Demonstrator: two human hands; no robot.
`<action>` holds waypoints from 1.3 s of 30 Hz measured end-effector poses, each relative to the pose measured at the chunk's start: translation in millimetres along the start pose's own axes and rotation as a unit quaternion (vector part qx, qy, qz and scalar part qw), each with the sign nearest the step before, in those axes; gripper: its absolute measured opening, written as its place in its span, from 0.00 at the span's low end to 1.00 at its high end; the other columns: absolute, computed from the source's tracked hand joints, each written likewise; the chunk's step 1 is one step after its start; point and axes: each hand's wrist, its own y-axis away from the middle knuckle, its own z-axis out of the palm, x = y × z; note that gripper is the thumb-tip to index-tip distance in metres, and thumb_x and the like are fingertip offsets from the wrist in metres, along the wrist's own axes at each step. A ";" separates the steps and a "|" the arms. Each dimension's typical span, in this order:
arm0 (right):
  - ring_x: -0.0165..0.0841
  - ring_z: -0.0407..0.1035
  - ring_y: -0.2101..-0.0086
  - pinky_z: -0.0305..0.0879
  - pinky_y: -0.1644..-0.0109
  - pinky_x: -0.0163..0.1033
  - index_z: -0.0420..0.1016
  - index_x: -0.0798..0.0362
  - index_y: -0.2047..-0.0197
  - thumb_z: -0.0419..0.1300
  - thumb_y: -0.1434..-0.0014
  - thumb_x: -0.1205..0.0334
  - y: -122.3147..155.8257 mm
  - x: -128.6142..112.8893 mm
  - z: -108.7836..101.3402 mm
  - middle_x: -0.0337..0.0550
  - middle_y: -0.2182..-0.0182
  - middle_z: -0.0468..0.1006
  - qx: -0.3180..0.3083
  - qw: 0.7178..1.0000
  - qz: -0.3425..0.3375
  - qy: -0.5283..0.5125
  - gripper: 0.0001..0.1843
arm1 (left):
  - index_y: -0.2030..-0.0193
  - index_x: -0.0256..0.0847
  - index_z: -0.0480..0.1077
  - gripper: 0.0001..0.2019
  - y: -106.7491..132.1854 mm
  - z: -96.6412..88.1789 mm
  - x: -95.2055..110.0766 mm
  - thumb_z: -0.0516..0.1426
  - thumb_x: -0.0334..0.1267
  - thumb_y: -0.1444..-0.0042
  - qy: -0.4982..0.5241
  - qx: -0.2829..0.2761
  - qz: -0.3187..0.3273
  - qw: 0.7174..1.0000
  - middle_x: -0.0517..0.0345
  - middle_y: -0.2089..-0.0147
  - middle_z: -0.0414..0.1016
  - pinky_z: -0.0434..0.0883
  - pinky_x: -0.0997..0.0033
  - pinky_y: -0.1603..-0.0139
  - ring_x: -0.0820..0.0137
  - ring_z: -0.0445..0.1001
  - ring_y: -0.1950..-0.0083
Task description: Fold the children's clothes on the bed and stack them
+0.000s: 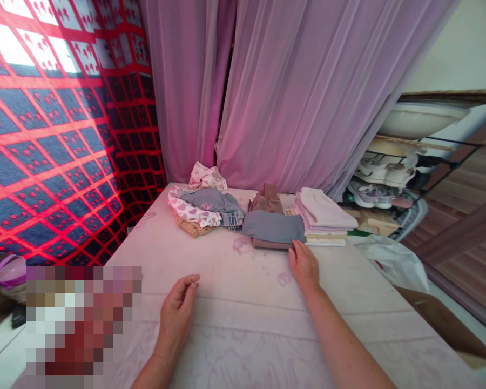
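Note:
My right hand rests its fingertips at the near right edge of a folded grey garment, fingers stretched out. Beneath that garment shows a folded brown one. Nothing is in my left hand, which hovers over or rests on the pale patterned cover with loosely curled fingers. Behind the grey garment lies a brown piece of clothing. To its right stands a stack of folded light clothes. A loose heap holds denim clothing and a heart-print garment.
A pink floral cloth lies by the purple curtain. On the left hangs a red-and-dark checked cloth. A shoe rack with shoes stands at right, near a plastic bag and a cardboard box. The lower left is pixelated.

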 end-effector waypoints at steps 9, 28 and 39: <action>0.44 0.66 0.49 0.62 0.45 0.49 0.69 0.61 0.46 0.47 0.45 0.59 22.3 -1.4 -6.7 0.59 0.48 0.72 -0.011 0.990 0.125 -0.066 0.26 | 0.62 0.41 0.74 0.16 0.1 4.0 -2.2 0.56 0.49 0.51 0.025 0.005 -0.004 1.000 0.55 0.63 0.79 0.72 0.64 0.53 0.64 0.77 0.59; 0.41 0.73 0.60 0.68 0.51 0.47 0.80 0.50 0.66 0.48 0.46 0.54 56.8 -18.6 -27.6 0.47 0.61 0.81 -0.072 0.989 0.031 -0.124 0.19 | 0.60 0.42 0.74 0.13 3.6 7.5 -8.4 0.53 0.45 0.46 0.014 -0.006 0.009 1.000 0.58 0.64 0.77 0.70 0.70 0.56 0.69 0.75 0.61; 0.39 0.63 0.45 0.54 0.40 0.46 0.75 0.50 0.50 0.49 0.39 0.64 14.8 -124.1 -34.0 0.46 0.47 0.75 -0.068 0.977 -0.181 -0.088 0.19 | 0.61 0.42 0.74 0.13 3.3 6.4 -8.5 0.54 0.45 0.46 0.016 -0.001 0.018 1.000 0.58 0.64 0.78 0.71 0.69 0.56 0.68 0.75 0.61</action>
